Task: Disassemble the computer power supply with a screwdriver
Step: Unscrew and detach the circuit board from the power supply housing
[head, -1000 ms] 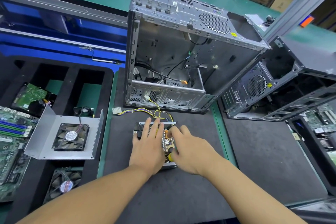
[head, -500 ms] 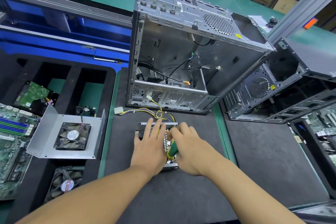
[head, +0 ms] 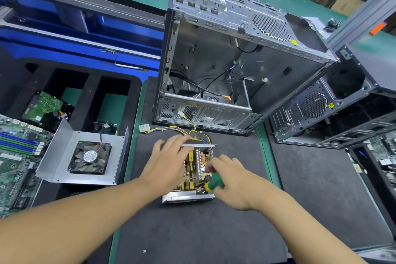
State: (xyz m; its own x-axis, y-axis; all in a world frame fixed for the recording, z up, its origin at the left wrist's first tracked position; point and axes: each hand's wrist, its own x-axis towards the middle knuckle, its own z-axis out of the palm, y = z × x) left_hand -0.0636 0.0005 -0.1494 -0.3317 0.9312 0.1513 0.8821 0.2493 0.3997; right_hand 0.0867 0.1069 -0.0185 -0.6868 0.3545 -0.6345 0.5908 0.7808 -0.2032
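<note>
I have the power supply (head: 194, 168) lying open on the black mat (head: 192, 231), just in front of the bare case (head: 214, 60), its board and coils facing up. My left hand (head: 169, 163) lies flat over the supply's left side, fingers straight and a little spread, the tips reaching the far metal rail; it presses down and grips nothing. My right hand (head: 233, 182) is curled tight around the green handle of the screwdriver (head: 214, 184), which slants down and left into the near right corner of the supply; the tip itself is too small for me to make out. A bundle of yellow and black wires (head: 171, 129) runs from the supply's far edge to a white plug (head: 144, 128) on the mat, and one strand goes up to the case front. A second case (head: 342, 109) leans to the right of the first. To the left, a grey metal cover (head: 60, 156) carries a black fan (head: 90, 157), and beyond it sit a motherboard (head: 15, 152) and a drive (head: 42, 105) in the foam tray.
</note>
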